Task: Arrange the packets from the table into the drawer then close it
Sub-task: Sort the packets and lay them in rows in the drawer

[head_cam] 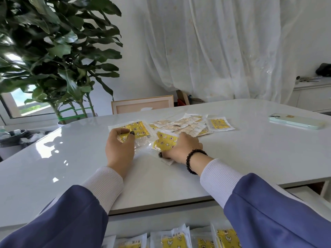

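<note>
Yellow-printed packets in clear wrappers lie in a loose pile [186, 125] on the white table [250, 154]. My left hand [119, 148] grips one yellow packet [138, 130] at its near corner, thumb on top. My right hand [182, 146], with a dark bead bracelet on the wrist, holds another yellow packet [165, 140] tilted up off the table. One packet [218, 124] lies apart at the right end of the pile. Under the table's front edge the drawer [161, 221] stands open, with several packets [174, 239] upright in a row inside.
A pale green phone [296, 121] lies at the table's far right. A big leafy plant [59, 51] stands beyond the left corner, and a framed board [142, 104] leans behind the table. White curtains hang at the back.
</note>
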`<state>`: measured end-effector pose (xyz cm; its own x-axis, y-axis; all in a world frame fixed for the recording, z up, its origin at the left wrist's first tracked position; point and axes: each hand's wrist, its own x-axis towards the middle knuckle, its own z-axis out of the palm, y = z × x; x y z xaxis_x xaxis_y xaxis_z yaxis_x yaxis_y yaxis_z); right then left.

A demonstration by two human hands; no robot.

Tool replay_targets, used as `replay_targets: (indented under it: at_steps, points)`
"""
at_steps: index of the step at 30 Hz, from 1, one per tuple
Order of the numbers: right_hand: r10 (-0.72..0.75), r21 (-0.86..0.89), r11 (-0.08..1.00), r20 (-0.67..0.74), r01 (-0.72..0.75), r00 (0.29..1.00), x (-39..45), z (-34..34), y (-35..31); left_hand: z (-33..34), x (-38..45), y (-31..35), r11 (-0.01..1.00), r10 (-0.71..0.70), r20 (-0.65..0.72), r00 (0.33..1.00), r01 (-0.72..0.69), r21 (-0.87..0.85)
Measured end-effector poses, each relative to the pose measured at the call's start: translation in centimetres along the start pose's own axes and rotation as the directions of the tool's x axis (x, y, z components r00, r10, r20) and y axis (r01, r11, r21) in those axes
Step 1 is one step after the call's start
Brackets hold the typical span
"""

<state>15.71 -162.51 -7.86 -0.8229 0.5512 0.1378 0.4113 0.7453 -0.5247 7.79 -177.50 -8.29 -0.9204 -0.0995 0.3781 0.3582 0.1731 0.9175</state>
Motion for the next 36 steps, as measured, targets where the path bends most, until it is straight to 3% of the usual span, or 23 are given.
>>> replay_targets:
  at_steps: [3,8,12,15,18,23,28,33,36]
  points:
    - [-0.080,0.282,0.955,-0.065,0.095,0.995,0.0,0.3,0.3,-0.1,0.0,0.1,1.000,0.015,-0.029,0.999,-0.015,-0.005]
    - [-0.040,0.437,0.884,-0.281,0.166,0.959,0.9,-0.2,1.4,-0.1,0.1,0.0,0.996,0.069,-0.029,0.997,-0.067,0.052]
    - [-0.021,0.314,0.940,-0.340,0.135,0.940,1.6,-0.1,2.1,0.0,-0.8,0.4,0.952,0.207,0.092,0.974,-0.222,0.208]
    - [-0.068,0.280,0.947,-0.294,0.154,0.953,1.6,0.1,2.0,0.1,-1.8,0.5,0.850,0.363,0.290,0.886,-0.442,0.286]
    - [-0.120,0.318,0.924,-0.283,0.211,0.952,1.4,0.1,1.7,0.3,-2.3,0.5,0.792,0.407,0.418,0.812,-0.542,0.283]
    - [-0.151,0.356,0.893,-0.340,0.276,0.928,0.8,-0.2,1.6,0.3,-2.4,0.5,0.803,0.396,0.419,0.817,-0.529,0.274]
    - [-0.274,0.192,0.882,-0.537,0.431,0.798,0.2,-0.6,1.5,0.1,-2.4,0.8,0.813,0.458,0.301,0.837,-0.531,0.240]
    - [-0.399,-0.071,0.910,-0.421,0.409,0.815,0.6,0.1,1.5,0.4,-2.0,0.3,0.821,0.394,0.318,0.862,-0.486,0.301]
    - [-0.435,-0.154,0.900,-0.348,0.407,0.830,0.5,0.3,1.3,0.4,-2.2,0.3,0.766,0.385,0.354,0.852,-0.509,0.392]
